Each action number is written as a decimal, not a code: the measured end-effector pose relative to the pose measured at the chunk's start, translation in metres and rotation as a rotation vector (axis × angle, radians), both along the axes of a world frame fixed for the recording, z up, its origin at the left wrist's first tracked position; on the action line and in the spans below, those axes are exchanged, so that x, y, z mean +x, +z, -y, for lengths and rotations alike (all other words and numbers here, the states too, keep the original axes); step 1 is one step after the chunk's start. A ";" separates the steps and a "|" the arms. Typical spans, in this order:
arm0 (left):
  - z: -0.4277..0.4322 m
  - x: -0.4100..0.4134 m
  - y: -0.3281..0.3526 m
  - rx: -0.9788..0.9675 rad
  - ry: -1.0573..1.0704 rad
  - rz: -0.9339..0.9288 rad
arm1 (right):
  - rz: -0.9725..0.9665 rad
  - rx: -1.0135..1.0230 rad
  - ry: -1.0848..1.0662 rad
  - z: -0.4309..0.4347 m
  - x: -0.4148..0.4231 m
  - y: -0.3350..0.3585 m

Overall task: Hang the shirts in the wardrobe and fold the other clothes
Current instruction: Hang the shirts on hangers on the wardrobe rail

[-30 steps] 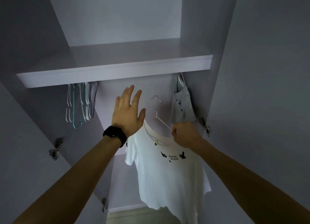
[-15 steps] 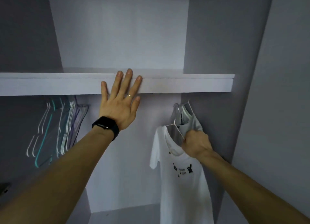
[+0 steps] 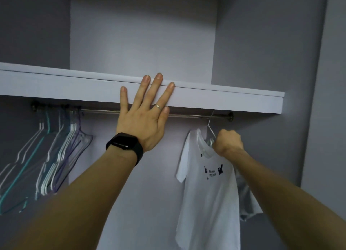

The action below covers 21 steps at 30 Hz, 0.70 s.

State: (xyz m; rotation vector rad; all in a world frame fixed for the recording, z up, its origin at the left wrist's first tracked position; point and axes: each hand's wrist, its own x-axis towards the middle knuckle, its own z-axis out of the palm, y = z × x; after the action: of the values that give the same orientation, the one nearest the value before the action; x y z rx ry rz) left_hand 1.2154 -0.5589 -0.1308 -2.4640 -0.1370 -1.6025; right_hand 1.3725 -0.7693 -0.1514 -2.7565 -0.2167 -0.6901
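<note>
The white T-shirt [image 3: 209, 193], soft cotton with a small dark print, hangs on a thin wire hanger [image 3: 210, 131] at the right end of the metal rail [image 3: 187, 115], in front of a grey garment [image 3: 248, 199]. The hook seems to be over the rail, so this shirt looks nearly hung and only letting go is left. The right hand [image 3: 228, 143] has its fingers curled round the hanger's neck. The left hand [image 3: 142, 118] presses spread, straight fingers against the smooth shelf [image 3: 234, 102] edge. Bare slim hangers [image 3: 61, 146] bunch at the far left.
</note>
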 end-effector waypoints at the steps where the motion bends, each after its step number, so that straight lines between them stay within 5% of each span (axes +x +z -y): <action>1: 0.000 0.000 0.001 -0.007 -0.003 -0.006 | -0.003 -0.020 -0.008 -0.005 0.005 -0.001; 11: 0.002 -0.004 -0.001 -0.069 -0.021 -0.102 | -0.141 -0.075 -0.027 -0.006 0.005 -0.014; 21: 0.039 -0.039 0.036 -0.315 0.030 -0.472 | -0.239 0.080 0.276 0.055 -0.135 0.051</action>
State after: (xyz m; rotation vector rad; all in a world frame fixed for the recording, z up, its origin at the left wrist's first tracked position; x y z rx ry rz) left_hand 1.1769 -0.5980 -0.0953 -2.9850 -0.3743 -1.0065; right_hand 1.2371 -0.8243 -0.1007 -2.6315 -0.4924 -0.2894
